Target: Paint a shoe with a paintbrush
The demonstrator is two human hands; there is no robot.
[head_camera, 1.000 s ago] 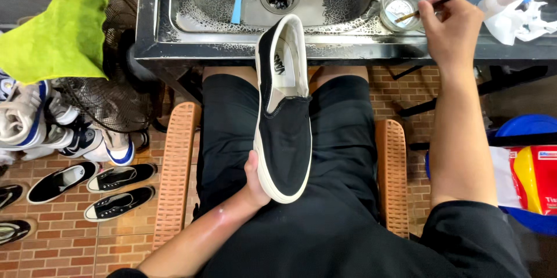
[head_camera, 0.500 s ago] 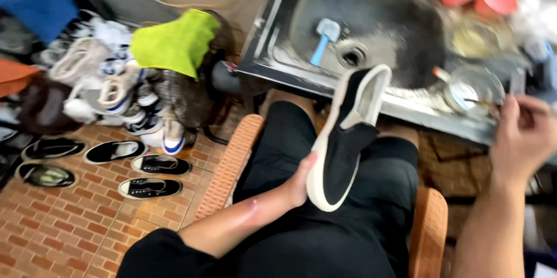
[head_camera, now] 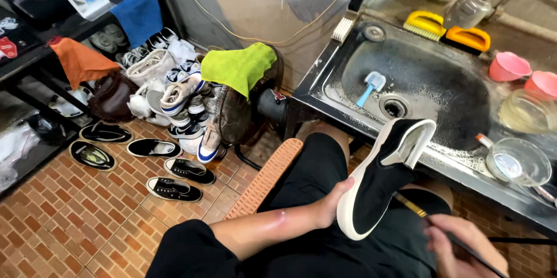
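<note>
Black slip-on shoe (head_camera: 380, 176) against left hand (head_camera: 332, 202)

A dark metal sink (head_camera: 348, 89) holds a blue brush (head_camera: 371, 85) near its drain (head_camera: 394, 105). Yellow (head_camera: 425, 24) and orange (head_camera: 467, 38) scrub brushes lie at its far rim, with two pink cups (head_camera: 509, 67) and a glass bowl (head_camera: 518, 162) to the right. A green cloth (head_camera: 238, 68) drapes over a fan (head_camera: 235, 116). Black shoes (head_camera: 154, 148) lie in pairs on the brick floor (head_camera: 69, 226), beside a heap of sneakers (head_camera: 177, 101).
</note>
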